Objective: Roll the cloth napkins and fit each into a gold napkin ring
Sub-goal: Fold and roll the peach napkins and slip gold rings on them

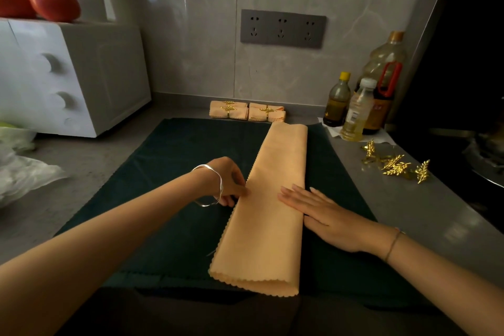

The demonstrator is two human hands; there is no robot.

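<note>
Past the napkin [272, 199], blurry ringed rolls [246, 112]

Bare dark mat [177, 155] left of centre leaves a hand room beside the folded napkin [272, 207]. Bottles [362, 102] crowd the upper right, loose gold napkin rings [395, 165] scatter below them, a white appliance [81, 76] blocks the upper left, and ringed napkin rolls [246, 112] line the back wall [191, 35].
</note>
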